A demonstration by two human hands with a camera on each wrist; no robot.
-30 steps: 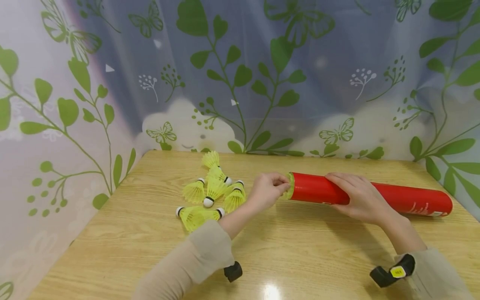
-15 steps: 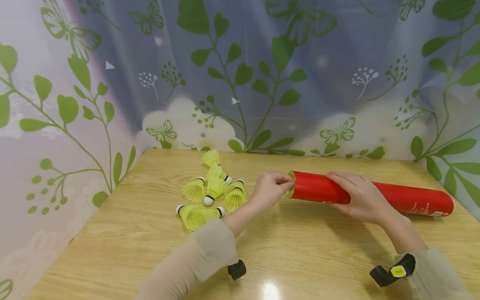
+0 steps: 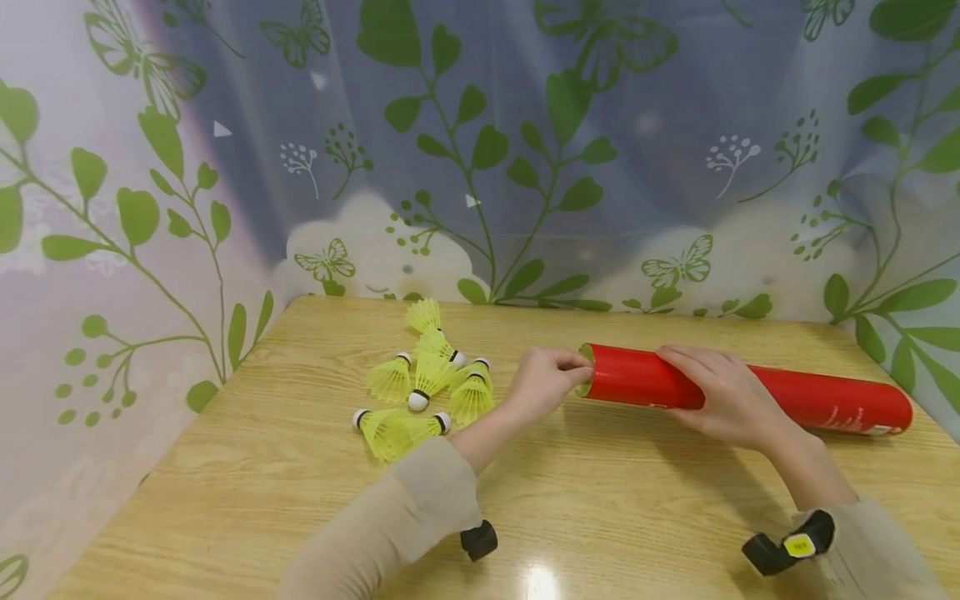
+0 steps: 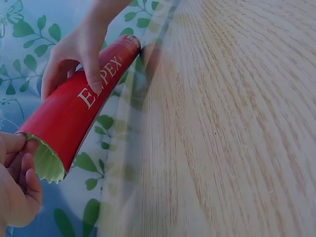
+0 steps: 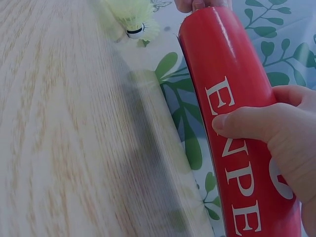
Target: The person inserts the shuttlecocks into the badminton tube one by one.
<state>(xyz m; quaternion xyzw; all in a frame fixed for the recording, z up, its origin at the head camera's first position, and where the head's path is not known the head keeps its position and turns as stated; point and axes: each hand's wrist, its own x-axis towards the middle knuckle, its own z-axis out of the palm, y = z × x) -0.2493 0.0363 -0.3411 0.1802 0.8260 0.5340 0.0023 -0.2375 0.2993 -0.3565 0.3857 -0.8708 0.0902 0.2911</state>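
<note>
A red tube lies tilted across the right half of the view. My right hand grips its middle, with the thumb over white lettering in the right wrist view. At the tube's left mouth, my left hand has its thumb and finger together at the rim. The left wrist view shows a yellow-green shuttlecock skirt just inside the mouth, its edge pinched by the left hand; the cork is hidden.
Several yellow shuttlecocks with white corks lie in a loose group left of my left hand on the wooden table. A leaf-patterned curtain hangs behind the table's back edge.
The shuttlecock skirt that stuck out of the tube's mouth has moved right, into the tube. My left fingertips have followed it to the rim; my right hand keeps its grip.
</note>
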